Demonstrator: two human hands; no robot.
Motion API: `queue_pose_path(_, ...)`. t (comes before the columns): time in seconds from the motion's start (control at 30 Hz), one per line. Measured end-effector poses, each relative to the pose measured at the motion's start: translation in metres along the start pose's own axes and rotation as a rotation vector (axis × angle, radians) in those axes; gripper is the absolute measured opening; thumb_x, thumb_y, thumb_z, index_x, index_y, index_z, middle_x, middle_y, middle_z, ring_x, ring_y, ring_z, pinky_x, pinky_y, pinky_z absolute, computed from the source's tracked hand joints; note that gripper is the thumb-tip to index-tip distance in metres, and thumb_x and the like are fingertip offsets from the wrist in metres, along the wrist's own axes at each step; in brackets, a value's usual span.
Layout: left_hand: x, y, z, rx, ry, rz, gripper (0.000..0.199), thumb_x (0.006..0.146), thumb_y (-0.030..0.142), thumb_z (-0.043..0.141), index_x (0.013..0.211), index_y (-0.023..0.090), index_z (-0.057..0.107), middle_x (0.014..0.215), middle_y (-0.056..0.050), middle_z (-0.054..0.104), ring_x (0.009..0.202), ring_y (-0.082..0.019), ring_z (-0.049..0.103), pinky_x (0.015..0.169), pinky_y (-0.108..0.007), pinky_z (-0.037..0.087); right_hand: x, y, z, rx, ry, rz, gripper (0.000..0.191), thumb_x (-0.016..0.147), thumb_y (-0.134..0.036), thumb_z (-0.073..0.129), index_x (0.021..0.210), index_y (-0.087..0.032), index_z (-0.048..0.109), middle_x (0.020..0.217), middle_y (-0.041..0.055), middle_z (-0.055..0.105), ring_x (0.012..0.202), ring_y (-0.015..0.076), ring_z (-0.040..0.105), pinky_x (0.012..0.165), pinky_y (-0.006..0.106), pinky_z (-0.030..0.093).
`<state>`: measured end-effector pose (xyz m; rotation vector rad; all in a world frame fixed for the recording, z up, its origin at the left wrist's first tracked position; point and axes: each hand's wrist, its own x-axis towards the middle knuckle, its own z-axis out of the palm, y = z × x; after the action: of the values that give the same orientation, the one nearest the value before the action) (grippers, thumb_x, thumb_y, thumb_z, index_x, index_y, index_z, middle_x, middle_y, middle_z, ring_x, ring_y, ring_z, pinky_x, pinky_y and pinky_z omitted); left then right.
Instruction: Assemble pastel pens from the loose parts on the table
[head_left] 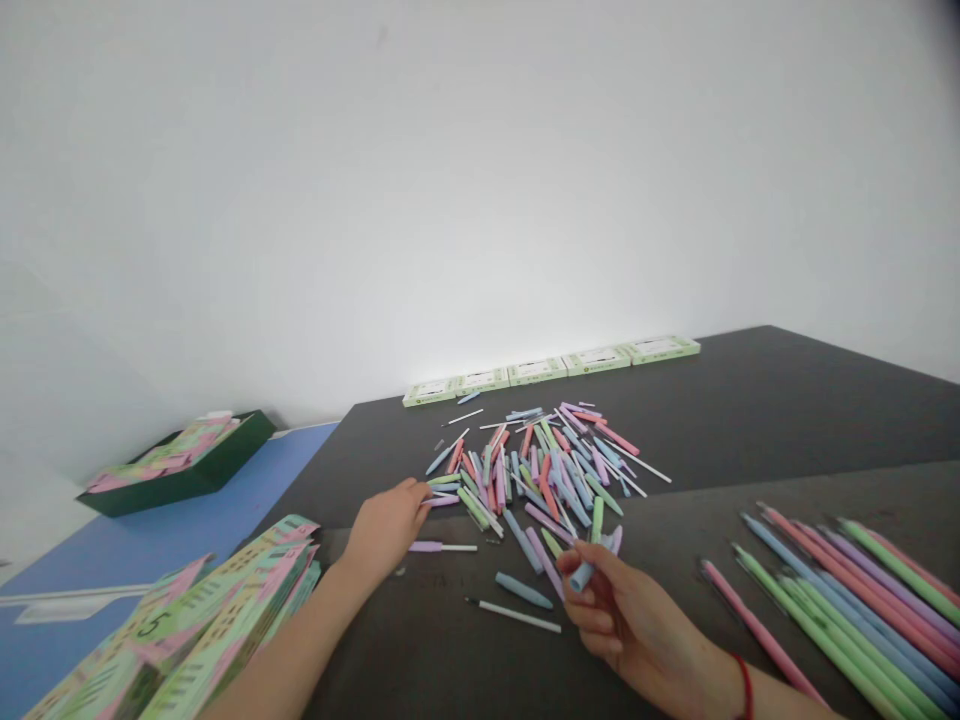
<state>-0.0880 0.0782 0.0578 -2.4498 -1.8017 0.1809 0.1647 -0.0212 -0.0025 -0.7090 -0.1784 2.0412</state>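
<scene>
Broadly, the dark worktop [750,420] carries everything, with a row of green-and-white boxes [555,368] along its far edge, stacks of printed cartons [202,620] at the near left and a fan of assembled pastel pens [847,590] at the near right. Between them lies the loose heap of pen parts [540,470], barrels and caps pointing mostly away from the person and slightly splayed. The left hand [386,530] reaches flat to the heap's left rim, its fingers stretched out and slightly apart, tips touching the nearest pieces, gripping nothing that shows. The right hand [630,615] sits just below the heap's near edge, its fingers curled shut around a blue pen cap [581,576] and a few pale parts, held roughly upright. A purple-capped refill [441,547] lies crosswise just beside the left hand, and a bare white refill [514,615] lies between the two hands.
</scene>
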Motion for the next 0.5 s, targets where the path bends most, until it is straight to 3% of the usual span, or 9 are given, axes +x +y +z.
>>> queue_pose_path(0.2,0.035,-0.023,0.009,0.090,-0.017,0.014,0.018,0.087,0.018,0.043,0.084,0.019,0.061,0.092,-0.006,0.058,0.080,-0.018,0.062,0.071,-0.027,0.043,0.001,0.007,0.000,-0.056,0.032,0.004,0.020,0.075,-0.033,0.064,0.069,-0.016,0.056,0.050,-0.0047,0.050,0.036,0.0031,0.037,0.034,0.014,0.017)
queue_pose_path(0.5,0.021,-0.032,0.002,0.093,-0.014,0.083,0.016,0.085,0.014,0.043,0.082,0.017,0.058,0.089,-0.006,0.056,0.079,-0.018,0.059,0.069,-0.027,0.043,-0.002,0.009,0.002,-0.089,0.094,0.016,0.023,0.080,-0.035,0.060,0.070,-0.015,0.057,0.048,-0.0061,0.045,0.034,0.0016,0.033,0.034,0.013,0.013)
